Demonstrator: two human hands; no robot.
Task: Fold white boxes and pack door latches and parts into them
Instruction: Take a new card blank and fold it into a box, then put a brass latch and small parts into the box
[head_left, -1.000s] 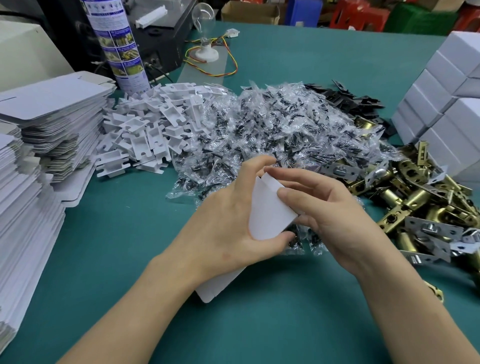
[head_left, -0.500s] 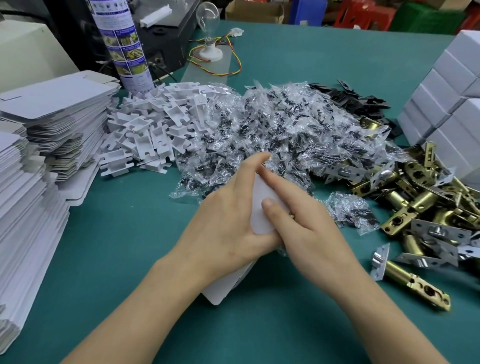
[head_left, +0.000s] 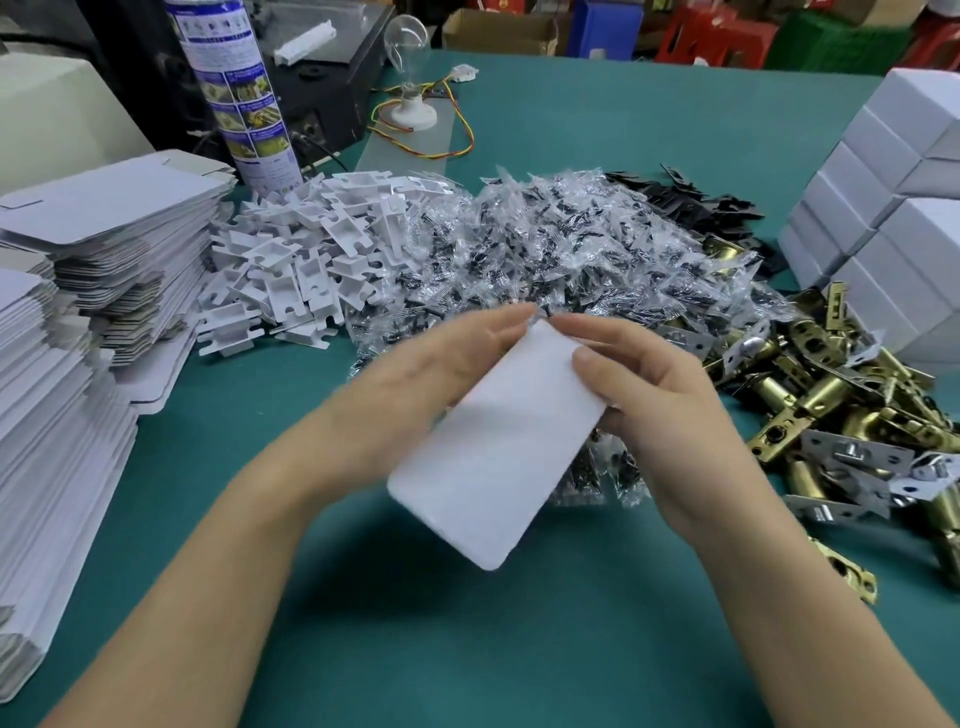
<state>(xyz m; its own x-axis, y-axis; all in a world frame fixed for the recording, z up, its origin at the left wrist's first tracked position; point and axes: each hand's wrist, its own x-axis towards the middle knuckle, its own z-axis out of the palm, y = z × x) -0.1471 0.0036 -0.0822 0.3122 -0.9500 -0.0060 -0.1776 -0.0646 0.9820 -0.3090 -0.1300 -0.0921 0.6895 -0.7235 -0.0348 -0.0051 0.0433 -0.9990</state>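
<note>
1. Head view, against half a second ago: the flat white cardboard box is no longer mostly hidden under the left hand. It is lifted off the green table and turned so that its broad plain face shows.
2. The box is held slantwise between both hands at centre frame, its rounded lower corner pointing down and its upper end up by the fingertips.
3. Left-hand fingers lie nearly straight along the box's upper left edge, touching it; they are blurred by motion.
4. The right hand pinches the box's right edge, thumb on the front face and curled fingers behind.
5. Behind the hands spreads a heap of clear crinkled plastic packets of dark screws, glossy and wrinkled.
6. Left of that heap lie white moulded plastic pieces, matt, with notched ends.
7. Brass-coloured metal door latches, tubular with flat silvery plates, are piled at the right.
8. Flat white cardboard blanks with grey edges are stacked at the left; closed white boxes are stacked at far right.
9. Thin black plates lie beyond the packets.
</note>
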